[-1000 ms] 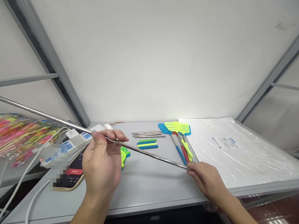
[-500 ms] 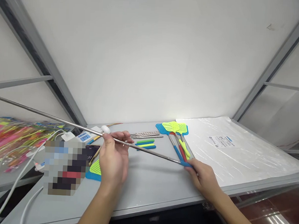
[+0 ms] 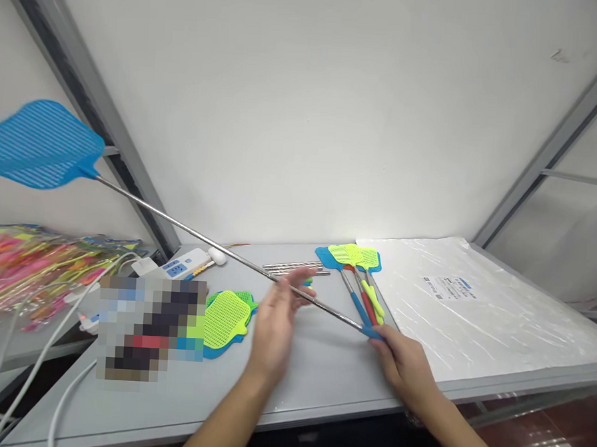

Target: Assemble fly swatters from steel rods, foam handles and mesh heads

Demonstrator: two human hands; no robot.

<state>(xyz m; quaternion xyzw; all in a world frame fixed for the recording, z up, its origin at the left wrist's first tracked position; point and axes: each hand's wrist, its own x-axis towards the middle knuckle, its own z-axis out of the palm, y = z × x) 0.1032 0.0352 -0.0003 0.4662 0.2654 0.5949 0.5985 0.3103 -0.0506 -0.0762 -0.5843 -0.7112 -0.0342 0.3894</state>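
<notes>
A long fly swatter with a blue slotted head (image 3: 45, 145) and a thin metal rod (image 3: 192, 232) slants across my view. My right hand (image 3: 406, 359) is closed round its blue grip end at the right. My left hand (image 3: 276, 319) holds the rod loosely between thumb and fingers, with some fingertips stretched beyond it. Beneath, several metal rods (image 3: 296, 266) lie on the table, and the coloured handles beside them are mostly hidden by my left hand. Loose green and blue swatter heads (image 3: 226, 320) lie stacked left of my left forearm.
Assembled swatters (image 3: 351, 254) with blue, red and yellow-green handles lie at the back right. Beside them is a white wrapped sheet (image 3: 483, 320) with a label. A power strip (image 3: 179, 267), white cables (image 3: 36, 356) and bagged colourful items (image 3: 36, 270) are on the left.
The swatter's blue head has come into view from the left. My left hand has moved right, closer to my right hand, which stays on the blue grip. The stacked heads are more exposed.
</notes>
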